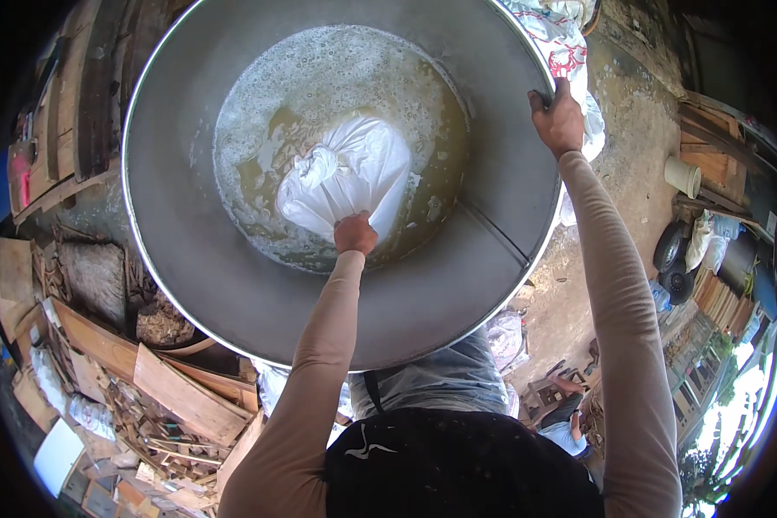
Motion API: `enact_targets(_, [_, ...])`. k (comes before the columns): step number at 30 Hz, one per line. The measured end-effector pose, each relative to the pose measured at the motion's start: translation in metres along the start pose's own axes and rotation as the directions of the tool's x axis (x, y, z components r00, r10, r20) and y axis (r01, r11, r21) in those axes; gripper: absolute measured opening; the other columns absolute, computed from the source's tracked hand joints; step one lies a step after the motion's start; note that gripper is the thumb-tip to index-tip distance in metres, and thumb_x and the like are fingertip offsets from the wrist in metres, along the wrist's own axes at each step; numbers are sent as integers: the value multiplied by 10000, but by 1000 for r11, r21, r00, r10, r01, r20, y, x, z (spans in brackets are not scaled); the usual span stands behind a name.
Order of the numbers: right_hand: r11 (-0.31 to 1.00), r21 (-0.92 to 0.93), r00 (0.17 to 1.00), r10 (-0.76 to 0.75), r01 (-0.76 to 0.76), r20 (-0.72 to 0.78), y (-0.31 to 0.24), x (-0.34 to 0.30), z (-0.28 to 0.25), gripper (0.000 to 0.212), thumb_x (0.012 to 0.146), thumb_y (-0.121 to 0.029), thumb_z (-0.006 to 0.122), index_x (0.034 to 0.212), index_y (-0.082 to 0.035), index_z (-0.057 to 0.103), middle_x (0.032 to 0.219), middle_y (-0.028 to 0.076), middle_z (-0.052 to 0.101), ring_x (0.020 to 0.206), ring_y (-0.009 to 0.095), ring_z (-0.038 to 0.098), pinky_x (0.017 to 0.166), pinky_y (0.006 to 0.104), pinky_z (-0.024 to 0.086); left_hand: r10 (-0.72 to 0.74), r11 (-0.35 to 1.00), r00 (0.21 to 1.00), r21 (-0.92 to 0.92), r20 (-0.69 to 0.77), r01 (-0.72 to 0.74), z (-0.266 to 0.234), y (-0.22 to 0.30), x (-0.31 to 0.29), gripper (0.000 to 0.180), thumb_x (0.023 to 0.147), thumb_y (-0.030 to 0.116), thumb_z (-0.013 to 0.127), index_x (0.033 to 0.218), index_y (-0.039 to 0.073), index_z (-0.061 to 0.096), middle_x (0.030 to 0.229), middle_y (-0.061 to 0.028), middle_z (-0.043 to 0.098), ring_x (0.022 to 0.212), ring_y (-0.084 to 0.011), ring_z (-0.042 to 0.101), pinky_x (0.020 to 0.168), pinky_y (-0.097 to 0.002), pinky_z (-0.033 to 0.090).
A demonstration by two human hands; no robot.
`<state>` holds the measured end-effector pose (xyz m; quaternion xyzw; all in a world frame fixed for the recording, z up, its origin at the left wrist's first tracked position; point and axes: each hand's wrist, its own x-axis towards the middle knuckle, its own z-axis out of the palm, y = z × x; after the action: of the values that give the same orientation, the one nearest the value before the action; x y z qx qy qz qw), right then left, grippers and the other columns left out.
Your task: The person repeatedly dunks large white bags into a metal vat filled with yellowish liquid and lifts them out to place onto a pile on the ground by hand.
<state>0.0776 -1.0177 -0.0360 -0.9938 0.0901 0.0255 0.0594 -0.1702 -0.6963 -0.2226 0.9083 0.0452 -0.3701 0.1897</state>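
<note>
A large round grey metal basin (406,332) with a shiny rim takes up the upper middle of the view. Foamy, yellowish-green liquid (436,186) fills its centre. Partly sunk in that liquid is a wet white sack (375,164), bunched into a knot at its left side. My left hand (356,234) is closed on the sack's near side, gathering its material into folds. At the basin's right edge, my right hand (560,121) grips the rim. What lies under the sack is hidden by the liquid.
Wood scraps and boards (190,393) are heaped at the left. White sacks (570,43) lie beyond the right rim. Clear plastic sheeting (432,380) is between me and the basin. Farther right are a white bucket (682,176), tyres (670,248) and a seated person (565,423).
</note>
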Motion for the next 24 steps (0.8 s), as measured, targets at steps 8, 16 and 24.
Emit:
enact_targets(8, [971,82,952,-200,224,-233,-4,-1,-1,679,808,-277,674,1376,-36,391,1329,271,491,1153,418,536,912,462,470,-35,995,996,-91,-84,27,8,12,-22,175,759,145,581,913,111,655,919,-136,695,936,-336,654,853,-464,465])
enact_targets(16, [437,266,437,-897,859,61,-102,-112,155,545,744,-100,606,1282,-63,520,1288,168,534,1221,354,488,1024,430,405,-23,991,966,-132,-259,-12,29,-10,-47,151,725,144,594,861,110,650,866,-107,677,884,-333,637,803,-462,464])
enact_targets(24, [441,200,379,-881,875,284,-170,-121,275,773,780,-476,687,1364,-32,446,1337,139,502,1309,308,412,1127,418,284,-49,985,962,-175,-269,2,20,-16,-53,148,712,182,613,827,90,625,890,-103,663,889,-328,620,797,-473,462])
